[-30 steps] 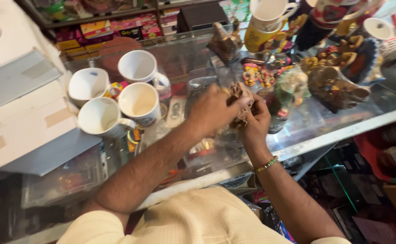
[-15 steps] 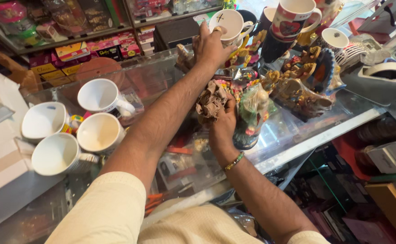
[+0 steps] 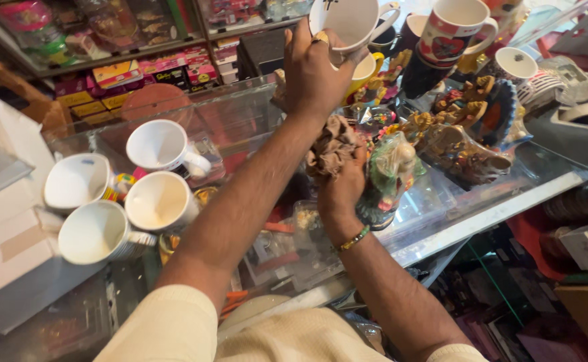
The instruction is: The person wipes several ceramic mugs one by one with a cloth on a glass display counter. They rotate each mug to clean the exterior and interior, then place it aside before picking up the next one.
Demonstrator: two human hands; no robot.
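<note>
Held mug: a white mug [image 3: 347, 23] is lifted high at the top of the view, above the back of the glass surface [image 3: 482, 214].
Left hand: the left hand [image 3: 314, 70] is closed around the mug's body, arm stretched forward.
Right hand: the right hand [image 3: 341, 191] is clamped on a crumpled brown cloth [image 3: 331, 147], held low, just beside a pale green figurine [image 3: 391, 167].
Doing it well: judging from the grip, the mug wants a firm hold on its body, and the cloth should keep away from the crowded ornaments so nothing tips.
Near things: painted mugs [image 3: 451, 30] and a yellow mug [image 3: 368, 67] stand behind the raised one; gold and brown figurines [image 3: 465, 144] crowd the right.
Left group: four white mugs [image 3: 123, 201] sit close together, mouths toward the camera.
Boxes: a flat white carton [image 3: 2, 248] with a tan tape strip lies at far left.
Shelf packages: small rectangular packets [image 3: 140, 70] in yellow, pink and red line a shelf behind the glass; their print is too small to tell.
Right edge: a grey tape dispenser [image 3: 579, 131] sits there.
</note>
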